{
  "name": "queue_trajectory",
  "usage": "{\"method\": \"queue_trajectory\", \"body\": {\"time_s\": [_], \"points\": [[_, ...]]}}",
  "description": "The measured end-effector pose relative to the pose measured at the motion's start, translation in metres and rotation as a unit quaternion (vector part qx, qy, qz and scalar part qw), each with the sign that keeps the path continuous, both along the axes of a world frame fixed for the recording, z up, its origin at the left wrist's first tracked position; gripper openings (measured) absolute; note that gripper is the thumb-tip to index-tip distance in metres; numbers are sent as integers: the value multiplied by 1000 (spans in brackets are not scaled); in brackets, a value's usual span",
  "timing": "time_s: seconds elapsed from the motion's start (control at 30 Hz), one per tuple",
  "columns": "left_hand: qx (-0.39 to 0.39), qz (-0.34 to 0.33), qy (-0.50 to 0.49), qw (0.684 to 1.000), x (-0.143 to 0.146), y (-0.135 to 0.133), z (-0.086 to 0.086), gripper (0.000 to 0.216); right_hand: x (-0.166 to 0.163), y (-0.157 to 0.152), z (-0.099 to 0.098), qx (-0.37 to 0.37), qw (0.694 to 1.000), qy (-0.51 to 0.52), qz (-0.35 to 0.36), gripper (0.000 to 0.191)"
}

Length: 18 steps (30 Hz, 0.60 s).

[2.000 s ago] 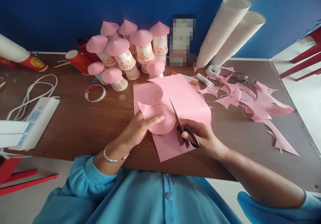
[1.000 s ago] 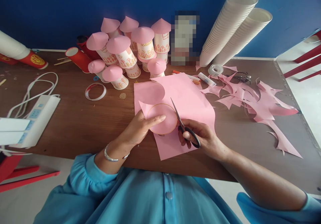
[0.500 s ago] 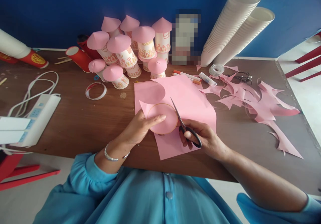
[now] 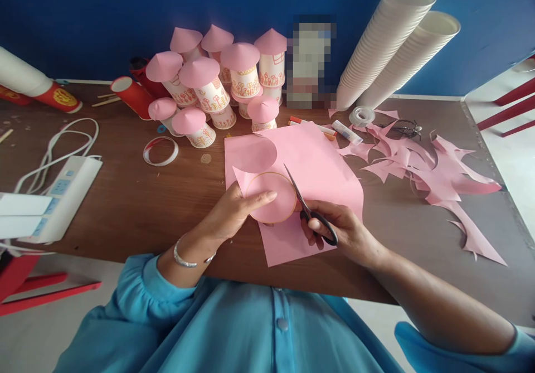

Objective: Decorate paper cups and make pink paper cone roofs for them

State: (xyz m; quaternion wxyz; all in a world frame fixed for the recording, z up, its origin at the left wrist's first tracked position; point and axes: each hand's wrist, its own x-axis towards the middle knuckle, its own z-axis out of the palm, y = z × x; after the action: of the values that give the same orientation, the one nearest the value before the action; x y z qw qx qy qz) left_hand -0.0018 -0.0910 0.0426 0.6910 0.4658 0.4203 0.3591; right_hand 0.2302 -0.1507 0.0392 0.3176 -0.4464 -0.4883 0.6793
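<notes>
My left hand is closed on a pink paper sheet, its thumb lying over a circle outlined in yellow-orange. The fingers beneath the paper are hidden. In my right hand is a pair of black-handled scissors, its blades pointing up and away along the circle's right edge. The blades look nearly closed. A round cut-out lies in the sheet's upper left part, where more pink paper shows.
Several paper-cup towers with pink cone roofs stand behind the sheet. Pink scraps, markers, a glue stick and clear tape lie to the right, before tall cup stacks. A power strip and a tape roll are left.
Very little differs. The scissors and my right hand have shifted slightly to the right; my left hand keeps its hold on the paper.
</notes>
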Motion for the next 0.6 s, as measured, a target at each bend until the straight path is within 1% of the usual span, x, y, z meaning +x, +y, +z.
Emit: {"method": "queue_trajectory", "body": {"time_s": [0.27,0.6], "points": [[18,-9,7,1000,-2,2,0,58,1,0,-2,-3,1000,8,-6,52],[16,-32,15,999,-5,4,1,68,4,0,-1,-18,1000,-2,-2,58]]}}
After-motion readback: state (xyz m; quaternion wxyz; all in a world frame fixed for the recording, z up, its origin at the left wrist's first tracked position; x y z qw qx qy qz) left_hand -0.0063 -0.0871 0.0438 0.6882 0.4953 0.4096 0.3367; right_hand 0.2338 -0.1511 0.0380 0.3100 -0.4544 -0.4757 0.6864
